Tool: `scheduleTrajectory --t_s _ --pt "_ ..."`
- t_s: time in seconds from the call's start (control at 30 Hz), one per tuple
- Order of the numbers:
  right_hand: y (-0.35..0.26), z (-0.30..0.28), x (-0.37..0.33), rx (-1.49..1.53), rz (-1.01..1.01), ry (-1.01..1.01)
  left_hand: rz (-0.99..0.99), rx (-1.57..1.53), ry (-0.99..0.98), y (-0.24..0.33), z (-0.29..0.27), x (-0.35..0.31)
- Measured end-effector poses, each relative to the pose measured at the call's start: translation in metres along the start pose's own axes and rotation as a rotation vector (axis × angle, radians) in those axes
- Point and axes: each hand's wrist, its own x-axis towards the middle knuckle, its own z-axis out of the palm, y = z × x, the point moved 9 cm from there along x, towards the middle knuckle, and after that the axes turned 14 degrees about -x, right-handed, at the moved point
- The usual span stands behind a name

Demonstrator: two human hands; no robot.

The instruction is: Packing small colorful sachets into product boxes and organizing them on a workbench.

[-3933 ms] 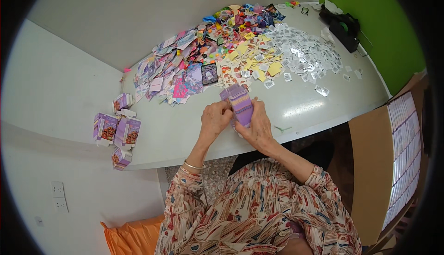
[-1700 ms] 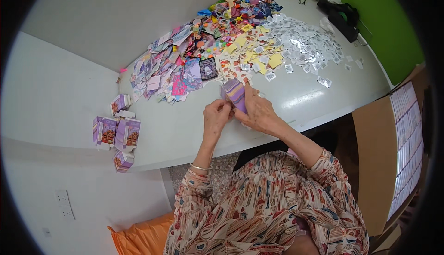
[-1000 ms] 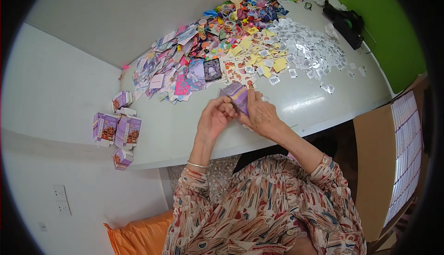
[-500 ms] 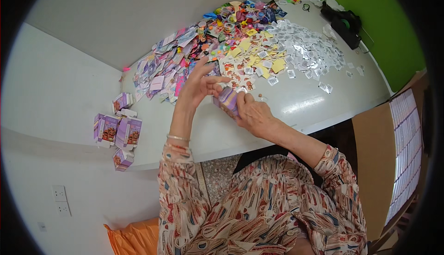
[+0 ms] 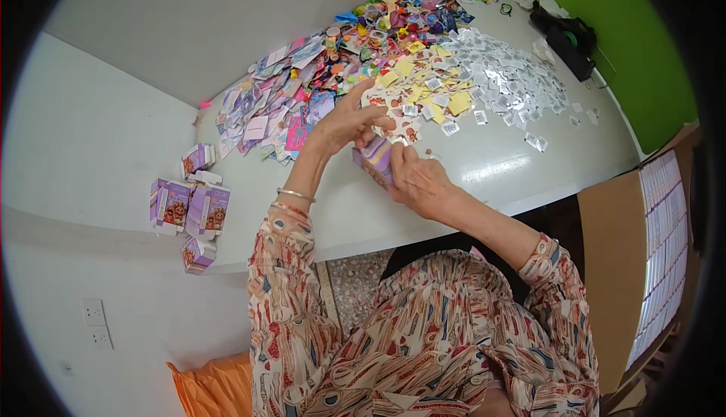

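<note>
A small purple and yellow carton (image 5: 373, 161) is held tilted above the front part of the white table (image 5: 340, 224). My right hand (image 5: 420, 182) grips its right side, fingers wrapped round it. Over the carton's upper end is my left hand (image 5: 349, 125), its fingers apart and its lower fingertips close to the flaps; whether they touch is hard to tell. Just beyond both hands lie white sheets with small brown figures (image 5: 408, 131) and yellow slips (image 5: 458, 102).
Several purple cartons (image 5: 208, 209) stand at the table's left end. Heaps of colourful cards (image 5: 257, 126), small toys (image 5: 378, 31) and silvery packets (image 5: 503, 73) cover the back. A black tape dispenser (image 5: 569, 43) sits back right. A large cardboard box (image 5: 612, 266) holds stacked cartons at right.
My left hand has shifted slightly right and lower against the carton, its fingers now more over the upper end. The right hand keeps its grip on the carton. The view has moved slightly.
</note>
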Motion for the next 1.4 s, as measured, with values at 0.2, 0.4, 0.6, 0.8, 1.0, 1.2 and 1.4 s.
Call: scheduleTrajectory --t_s 0.2,0.4,0.6,0.8,1.0,1.2,1.4 --pt "-0.013 -0.002 0.005 -0.058 -0.048 0.022 -0.054 0.021 0.070 -0.015 -0.019 0.001" --pt "0.013 -0.001 0.000 -0.035 0.020 -0.073 0.238 0.336 -0.162 0.023 0.038 -0.039" --pt "0.024 0.004 -0.001 0.078 0.099 -0.100 0.367 0.610 -0.072 0.017 0.046 -0.101" --pt "0.032 0.008 0.005 0.145 0.169 -0.096 0.470 0.251 -0.081 -0.022 0.057 -0.122" --pt "0.066 0.017 -0.006 0.549 0.341 -0.146 0.196 0.146 -0.098 -0.095 0.097 -0.115" --pt "0.086 0.041 -0.015 0.791 0.500 -0.076 0.607 0.371 0.327 -0.099 0.041 -0.139" --pt "0.046 0.039 -0.009 1.289 0.319 -0.157 0.214 -0.849 0.130 -0.105 0.000 -0.101"
